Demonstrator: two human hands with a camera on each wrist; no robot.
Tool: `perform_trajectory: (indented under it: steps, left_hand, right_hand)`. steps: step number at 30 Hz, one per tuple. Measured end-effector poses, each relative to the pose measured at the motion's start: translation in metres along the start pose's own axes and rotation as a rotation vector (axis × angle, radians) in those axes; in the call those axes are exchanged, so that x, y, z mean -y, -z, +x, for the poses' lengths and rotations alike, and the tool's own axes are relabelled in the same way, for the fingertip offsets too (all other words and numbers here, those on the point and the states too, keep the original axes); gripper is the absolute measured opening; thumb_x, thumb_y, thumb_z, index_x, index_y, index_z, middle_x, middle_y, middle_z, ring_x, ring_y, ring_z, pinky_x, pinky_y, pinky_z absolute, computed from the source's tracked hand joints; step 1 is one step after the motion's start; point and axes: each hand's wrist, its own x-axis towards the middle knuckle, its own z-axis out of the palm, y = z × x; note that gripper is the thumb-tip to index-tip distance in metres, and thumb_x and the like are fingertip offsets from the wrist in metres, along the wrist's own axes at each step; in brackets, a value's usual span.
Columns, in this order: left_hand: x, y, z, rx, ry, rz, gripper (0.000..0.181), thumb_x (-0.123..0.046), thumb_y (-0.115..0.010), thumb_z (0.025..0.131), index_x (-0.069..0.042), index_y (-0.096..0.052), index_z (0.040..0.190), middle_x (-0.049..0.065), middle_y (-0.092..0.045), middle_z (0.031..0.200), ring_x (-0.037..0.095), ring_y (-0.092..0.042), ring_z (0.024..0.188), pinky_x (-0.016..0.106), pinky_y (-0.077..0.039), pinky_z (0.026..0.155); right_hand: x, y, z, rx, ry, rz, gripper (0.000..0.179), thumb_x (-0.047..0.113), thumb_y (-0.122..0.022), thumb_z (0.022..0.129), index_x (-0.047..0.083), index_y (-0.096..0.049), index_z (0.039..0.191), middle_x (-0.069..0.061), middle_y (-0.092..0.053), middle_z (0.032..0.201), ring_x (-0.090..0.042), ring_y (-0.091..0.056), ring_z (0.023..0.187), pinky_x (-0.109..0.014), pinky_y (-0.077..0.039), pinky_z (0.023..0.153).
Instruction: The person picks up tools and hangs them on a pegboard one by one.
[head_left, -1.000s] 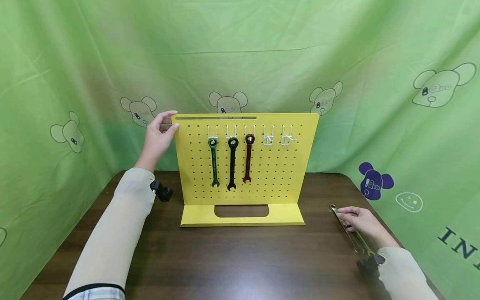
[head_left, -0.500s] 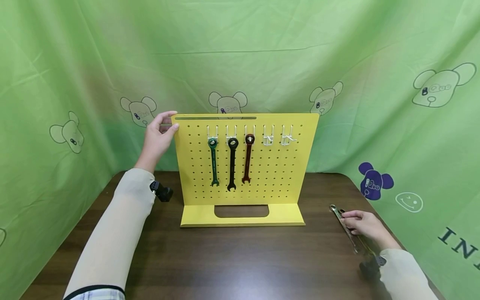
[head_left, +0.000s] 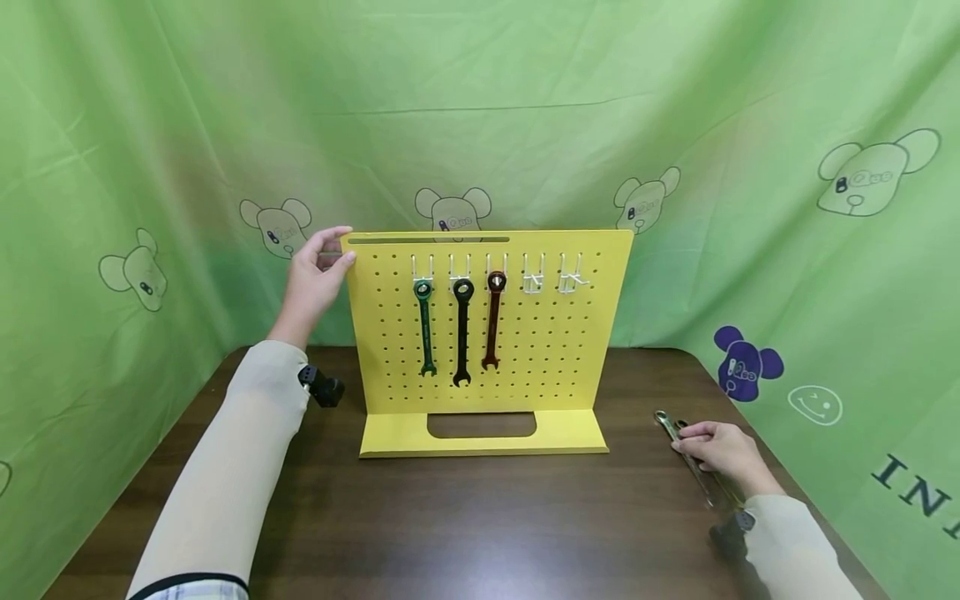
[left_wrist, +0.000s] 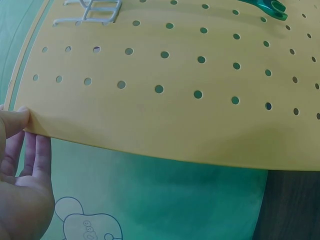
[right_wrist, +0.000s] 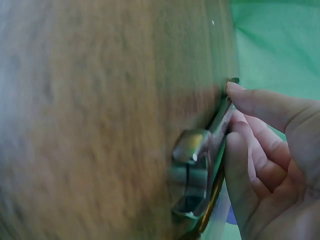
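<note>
A yellow pegboard [head_left: 480, 325] stands upright on the table. My left hand [head_left: 313, 279] grips its upper left corner, thumb on the front and fingers behind, as the left wrist view also shows. Three wrenches hang from white hooks: a green wrench [head_left: 426, 333], a black wrench [head_left: 462, 333] and a dark red wrench [head_left: 492, 329]. At the right, my right hand [head_left: 723, 454] pinches a silver wrench [head_left: 664, 422] low over the table between thumb and fingertips. Beside it lies a second, yellowish wrench [right_wrist: 212, 200], partly hidden by the hand.
Two white hooks [head_left: 533, 279] on the board's right half hold no tool. The brown wooden table [head_left: 450, 525] extends in front of the board. A green cloth backdrop [head_left: 480, 108] surrounds it on the back and sides.
My right fingertips have moved slightly down and left, from near the second wrench onto the silver wrench. The left hand keeps its grip. The head view has shifted a little.
</note>
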Motion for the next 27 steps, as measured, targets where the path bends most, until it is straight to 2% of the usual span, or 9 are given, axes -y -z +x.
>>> perform_trajectory:
  steps: [8,19,27]
  left_hand:
    - [0.0003,0.0014,0.0,-0.005,-0.004,0.003,0.038,-0.011,-0.062,0.1,-0.014,-0.058,0.138,0.012,-0.056,0.123,0.024,-0.056,0.105,0.032,-0.051,0.088]
    - [-0.0005,0.0017,0.0,-0.015,-0.009,0.004,0.038,-0.011,-0.062,0.1,-0.014,-0.059,0.138,0.011,-0.057,0.121,0.02,-0.056,0.102,0.03,-0.051,0.087]
    - [0.0,0.0003,0.0001,-0.007,-0.01,0.016,0.038,-0.012,-0.062,0.1,-0.015,-0.059,0.138,0.011,-0.057,0.121,0.022,-0.056,0.104,0.032,-0.051,0.088]
  right_hand:
    - [0.0036,-0.0053,0.0024,-0.054,-0.04,-0.025,0.04,0.022,-0.078,0.084,-0.009,-0.069,0.109,-0.002,-0.069,0.079,-0.015,-0.059,0.068,-0.027,-0.054,0.056]
    - [0.0049,-0.005,0.0043,-0.085,-0.073,-0.067,0.042,0.026,-0.076,0.084,-0.006,-0.071,0.11,-0.005,-0.067,0.082,-0.02,-0.056,0.069,-0.033,-0.049,0.055]
    - [0.0057,-0.0055,-0.0011,-0.102,-0.07,-0.086,0.039,0.028,-0.075,0.086,-0.004,-0.072,0.107,-0.016,-0.07,0.097,-0.023,-0.056,0.076,-0.033,-0.045,0.06]
